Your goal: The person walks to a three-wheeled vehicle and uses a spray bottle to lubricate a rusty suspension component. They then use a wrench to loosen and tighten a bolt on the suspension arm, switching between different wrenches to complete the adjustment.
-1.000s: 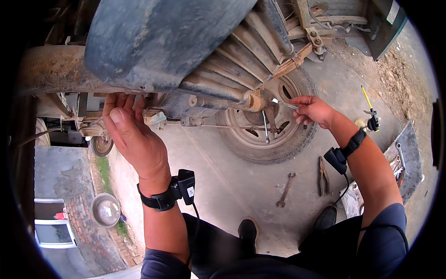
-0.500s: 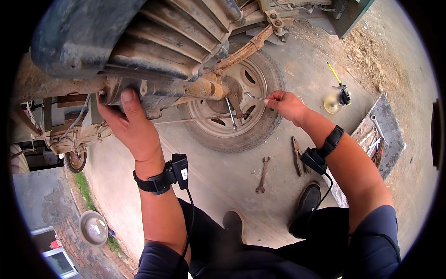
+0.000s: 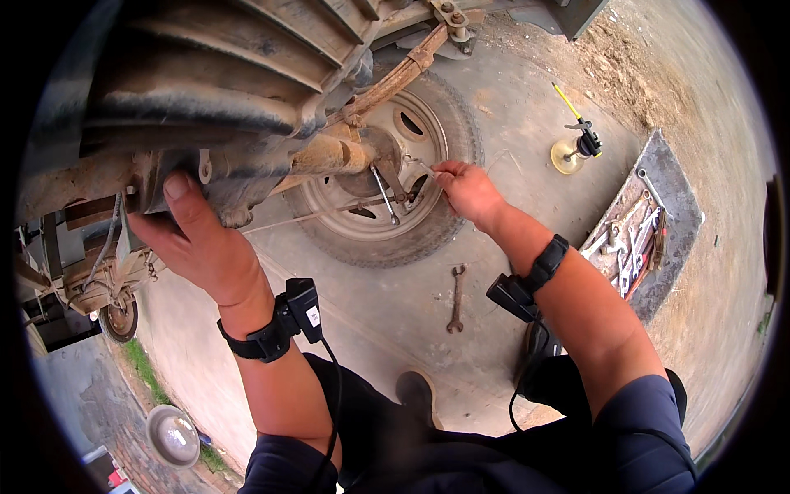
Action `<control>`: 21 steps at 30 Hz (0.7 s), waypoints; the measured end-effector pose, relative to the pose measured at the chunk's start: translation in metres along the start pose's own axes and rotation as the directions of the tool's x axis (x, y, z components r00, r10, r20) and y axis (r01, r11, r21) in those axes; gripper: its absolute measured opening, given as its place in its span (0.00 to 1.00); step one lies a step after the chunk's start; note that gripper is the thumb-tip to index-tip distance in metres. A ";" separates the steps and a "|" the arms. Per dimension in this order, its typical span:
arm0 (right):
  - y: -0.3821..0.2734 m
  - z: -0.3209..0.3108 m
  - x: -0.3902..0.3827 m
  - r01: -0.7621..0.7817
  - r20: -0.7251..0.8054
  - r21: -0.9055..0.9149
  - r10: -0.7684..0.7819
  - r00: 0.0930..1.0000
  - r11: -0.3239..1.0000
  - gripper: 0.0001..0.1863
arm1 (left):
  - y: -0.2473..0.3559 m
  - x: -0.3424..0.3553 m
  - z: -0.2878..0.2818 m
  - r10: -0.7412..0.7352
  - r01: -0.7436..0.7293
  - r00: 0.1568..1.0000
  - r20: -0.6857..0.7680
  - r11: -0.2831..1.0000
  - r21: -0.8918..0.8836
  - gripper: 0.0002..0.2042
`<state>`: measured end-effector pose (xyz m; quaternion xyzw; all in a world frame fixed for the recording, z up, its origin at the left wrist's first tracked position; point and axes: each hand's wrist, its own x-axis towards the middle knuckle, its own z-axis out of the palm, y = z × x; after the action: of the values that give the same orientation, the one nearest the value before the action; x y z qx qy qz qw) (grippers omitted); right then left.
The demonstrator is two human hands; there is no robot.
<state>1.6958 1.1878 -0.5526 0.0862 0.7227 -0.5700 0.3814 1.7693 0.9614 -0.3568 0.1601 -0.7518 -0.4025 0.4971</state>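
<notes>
My left hand grips the edge of the grimy axle housing, thumb on top and fingers curled out of sight behind it. My right hand pinches the end of a thin silver wrench, whose far end reaches to the hub of the wheel. Beside the hub, a second silver wrench slants downward, apart from both hands. Its upper end sits at the bracket by the axle end. A rusty leaf spring rises above the axle.
An open-end wrench lies on the concrete before my feet. To the right stand a metal tray of wrenches and an oil can with a yellow spout. A metal basin is at lower left. The ribbed casing hangs overhead.
The view has shifted, so the scene sits farther left. My right hand has swung the wrench's held end slightly nearer me, while its far end stays by the hub. My left hand keeps its grip.
</notes>
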 end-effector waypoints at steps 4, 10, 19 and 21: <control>0.002 0.016 -0.005 0.179 -0.067 -0.083 -0.185 0.980 0.980 0.18 | 0.002 0.000 -0.001 -0.011 0.012 1.000 -0.008 0.998 0.069 0.39; -0.007 0.037 0.006 0.120 -0.053 -0.279 -0.140 0.989 0.953 0.20 | 0.000 -0.001 0.001 -0.004 0.008 0.999 -0.037 0.994 0.107 0.34; -0.034 0.046 0.004 0.192 -0.053 -0.731 -0.335 0.941 0.654 0.18 | -0.003 0.000 0.000 0.025 -0.025 1.000 0.006 0.999 0.020 0.32; -0.042 0.038 0.006 0.244 0.023 -0.801 -0.379 0.925 0.546 0.16 | -0.001 0.000 0.003 0.009 -0.009 1.000 -0.010 0.999 -0.037 0.32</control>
<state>1.6853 1.1378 -0.5273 -0.1781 0.9293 -0.2414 0.2156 1.7660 0.9619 -0.3583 0.1495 -0.7426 -0.4132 0.5054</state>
